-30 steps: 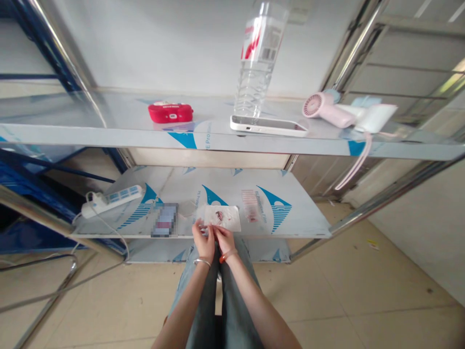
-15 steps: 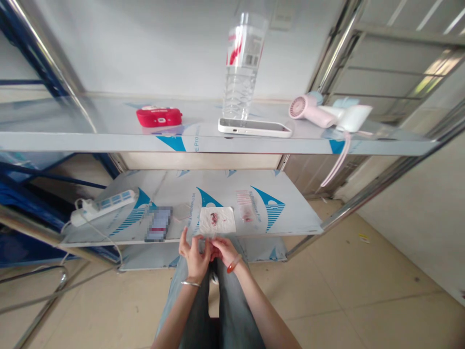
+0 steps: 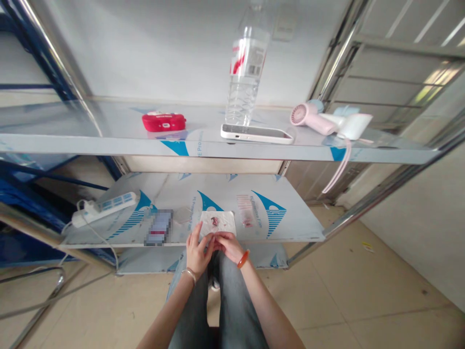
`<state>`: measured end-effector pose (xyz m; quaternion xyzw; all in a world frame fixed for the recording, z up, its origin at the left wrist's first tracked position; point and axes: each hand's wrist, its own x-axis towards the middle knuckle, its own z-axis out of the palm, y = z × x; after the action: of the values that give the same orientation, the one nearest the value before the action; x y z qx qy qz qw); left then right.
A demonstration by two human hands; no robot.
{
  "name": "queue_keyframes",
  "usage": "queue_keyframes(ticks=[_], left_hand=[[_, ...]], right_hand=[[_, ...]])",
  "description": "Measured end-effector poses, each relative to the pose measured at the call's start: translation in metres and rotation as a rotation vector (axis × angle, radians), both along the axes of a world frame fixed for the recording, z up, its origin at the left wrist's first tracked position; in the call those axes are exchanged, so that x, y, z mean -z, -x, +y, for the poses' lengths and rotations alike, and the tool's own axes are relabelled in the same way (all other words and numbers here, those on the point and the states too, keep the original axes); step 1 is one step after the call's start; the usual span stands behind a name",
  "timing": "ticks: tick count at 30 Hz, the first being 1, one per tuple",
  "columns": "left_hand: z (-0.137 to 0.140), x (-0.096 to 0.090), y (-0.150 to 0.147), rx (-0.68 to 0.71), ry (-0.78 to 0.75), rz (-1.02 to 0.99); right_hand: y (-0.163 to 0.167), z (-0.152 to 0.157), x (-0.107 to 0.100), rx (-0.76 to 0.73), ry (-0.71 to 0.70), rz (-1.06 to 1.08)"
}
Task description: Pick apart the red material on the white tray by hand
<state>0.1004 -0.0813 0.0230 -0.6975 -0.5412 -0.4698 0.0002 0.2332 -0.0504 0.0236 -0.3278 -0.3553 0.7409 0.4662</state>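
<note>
My left hand (image 3: 198, 252) and my right hand (image 3: 229, 246) meet at the front edge of the lower shelf, above my knees. Both pinch at the fingertips, thumb against index finger, around something too small to make out. Just beyond them a white sheet of tissue (image 3: 227, 222) lies flat, with a small heap of dark red bits (image 3: 214, 221) on it. To its right rests a small clear plastic bag (image 3: 246, 211) with reddish contents at its near end. A faint clear packet (image 3: 182, 214) lies left of the tissue.
On the lower shelf (image 3: 301, 218) are a blurred-out phone (image 3: 159, 228) and a white power strip (image 3: 105, 208) with a trailing cord. The upper shelf (image 3: 119, 145) overhangs, holding a red case (image 3: 164, 122), a water bottle (image 3: 244, 80), a white-cased phone (image 3: 257, 134) and a pink handheld fan (image 3: 313, 118).
Both hands have moved slightly forward, now overlapping the tissue's near edge, still pinched together. My left index finger points less far outward. The view has tilted up a little.
</note>
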Motion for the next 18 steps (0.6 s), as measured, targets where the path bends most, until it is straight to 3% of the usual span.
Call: queue_keyframes(ticks=[3,10,18], left_hand=[[0.008,-0.006,0.005,0.117,0.051,-0.087],[0.020,-0.008,0.004,0.191,0.230,-0.216],[0.052,-0.006,0.007,0.128,0.278,-0.572]], right_hand=[[-0.004,0.008,-0.004,-0.003,-0.010,-0.020],[0.001,0.023,-0.003,-0.030,0.046,0.008],[0.011,0.041,-0.005,-0.009,0.019,-0.077]])
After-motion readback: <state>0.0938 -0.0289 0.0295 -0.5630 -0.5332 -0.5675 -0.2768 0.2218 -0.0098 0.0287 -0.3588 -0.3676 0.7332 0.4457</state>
